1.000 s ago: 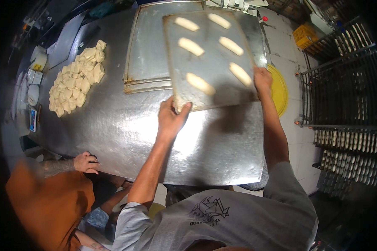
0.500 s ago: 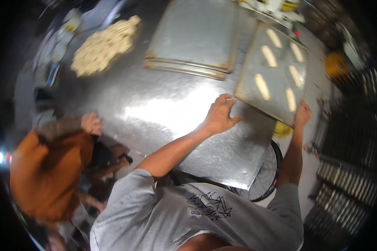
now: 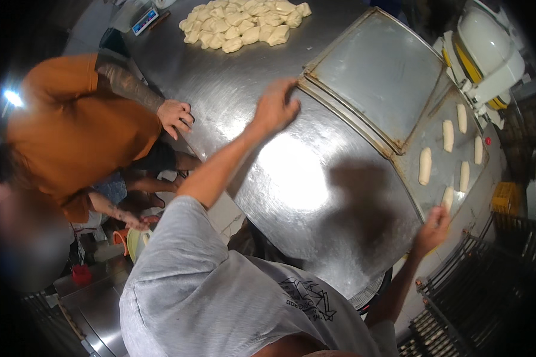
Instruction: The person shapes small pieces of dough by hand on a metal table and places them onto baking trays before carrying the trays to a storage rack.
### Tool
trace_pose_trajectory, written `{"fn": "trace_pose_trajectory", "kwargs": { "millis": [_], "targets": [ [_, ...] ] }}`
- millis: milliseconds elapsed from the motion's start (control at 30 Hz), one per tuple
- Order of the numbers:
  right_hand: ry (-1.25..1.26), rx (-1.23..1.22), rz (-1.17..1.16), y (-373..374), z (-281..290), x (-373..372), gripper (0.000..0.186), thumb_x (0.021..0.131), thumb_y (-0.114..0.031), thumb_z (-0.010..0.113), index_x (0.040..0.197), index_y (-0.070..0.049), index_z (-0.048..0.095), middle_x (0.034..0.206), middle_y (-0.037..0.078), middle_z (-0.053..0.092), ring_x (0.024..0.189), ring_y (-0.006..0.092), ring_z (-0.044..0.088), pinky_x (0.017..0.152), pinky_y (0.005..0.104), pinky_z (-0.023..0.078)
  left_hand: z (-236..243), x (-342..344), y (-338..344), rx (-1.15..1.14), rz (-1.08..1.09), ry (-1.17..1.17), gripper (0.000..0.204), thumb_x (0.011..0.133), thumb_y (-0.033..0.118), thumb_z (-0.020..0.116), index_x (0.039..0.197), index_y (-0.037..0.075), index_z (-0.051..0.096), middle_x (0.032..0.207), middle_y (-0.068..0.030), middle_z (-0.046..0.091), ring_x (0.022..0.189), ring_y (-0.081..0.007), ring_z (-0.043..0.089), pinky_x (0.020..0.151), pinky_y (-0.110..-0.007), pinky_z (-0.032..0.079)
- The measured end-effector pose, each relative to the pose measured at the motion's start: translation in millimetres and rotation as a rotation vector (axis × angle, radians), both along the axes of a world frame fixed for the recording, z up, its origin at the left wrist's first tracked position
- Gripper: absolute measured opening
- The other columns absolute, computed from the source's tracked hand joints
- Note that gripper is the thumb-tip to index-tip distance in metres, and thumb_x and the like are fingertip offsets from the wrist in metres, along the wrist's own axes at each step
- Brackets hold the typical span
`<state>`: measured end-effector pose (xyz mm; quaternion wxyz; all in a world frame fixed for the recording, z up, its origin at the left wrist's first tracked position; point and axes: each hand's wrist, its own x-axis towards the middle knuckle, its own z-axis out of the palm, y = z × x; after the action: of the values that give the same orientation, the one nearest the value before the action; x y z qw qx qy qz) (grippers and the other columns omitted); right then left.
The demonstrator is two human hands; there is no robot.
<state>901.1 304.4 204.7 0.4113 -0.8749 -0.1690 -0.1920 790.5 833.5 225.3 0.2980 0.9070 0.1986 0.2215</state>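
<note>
My left hand (image 3: 278, 106) is open and holds nothing. Its fingers reach the near left corner of a stack of worn metal baking trays (image 3: 372, 80), thumb apart. On the right, my right hand (image 3: 433, 231) is closed at the near corner of another baking tray (image 3: 438, 156), which hides that corner. Several pale dough rolls (image 3: 424, 165) lie spaced out on this tray, and the nearest roll (image 3: 448, 196) is just beyond my right fingertips. The loaded tray lies against the stack's right side.
A steel table (image 3: 220, 77) bears a pile of dough pieces (image 3: 244, 24) at the far side. To the left, a co-worker in an orange shirt (image 3: 107, 143) rests a hand (image 3: 175, 117) on the table edge. A white machine (image 3: 488, 47), yellow crate (image 3: 506, 196) and dark rack (image 3: 476, 285) stand right.
My view has turned, so the table and trays appear rotated. The loaded tray now lies snug beside the stack. My left hand has moved to the stack's corner; my right stays at the loaded tray.
</note>
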Motion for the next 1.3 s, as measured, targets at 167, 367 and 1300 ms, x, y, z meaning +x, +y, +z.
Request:
{"fn": "trace_pose_trajectory", "kwargs": {
  "millis": [167, 367, 1300],
  "targets": [
    [-0.001, -0.308, 0.422, 153, -27, -93, 0.025, 0.097, -0.023, 0.073, 0.112, -0.005, 0.067, 0.106, 0.016, 0.068, 0.099, 0.0347, 0.065, 0.089, 0.0493, 0.051, -23, 59, 172, 0.492, 0.173, 0.086, 0.064, 0.082, 0.014, 0.072, 0.143, 0.007, 0.055, 0.142, -0.0195, 0.060, 0.131, -0.0408, 0.054, 0.109, -0.051, 0.045],
    [0.002, -0.411, 0.333, 206, -34, -105, 0.035, 0.093, -0.027, 0.075, 0.120, -0.006, 0.068, 0.096, 0.013, 0.063, 0.091, 0.0345, 0.060, 0.085, 0.0491, 0.046, -19, 108, 252, 0.620, -0.021, 0.191, 0.070, 0.078, 0.008, 0.075, 0.145, 0.007, 0.054, 0.139, -0.0172, 0.063, 0.128, -0.0403, 0.056, 0.104, -0.053, 0.048],
    [0.033, -0.001, 0.888, 749, 40, 27, 0.044, 0.091, -0.016, 0.069, 0.131, -0.001, 0.065, 0.114, 0.021, 0.074, 0.105, 0.0362, 0.071, 0.096, 0.0424, 0.055, -75, 13, 316, 0.028, 0.545, -0.517, 0.058, 0.081, 0.009, 0.070, 0.135, -0.005, 0.054, 0.132, -0.0264, 0.053, 0.126, -0.0450, 0.052, 0.110, -0.054, 0.044]
  ]
}}
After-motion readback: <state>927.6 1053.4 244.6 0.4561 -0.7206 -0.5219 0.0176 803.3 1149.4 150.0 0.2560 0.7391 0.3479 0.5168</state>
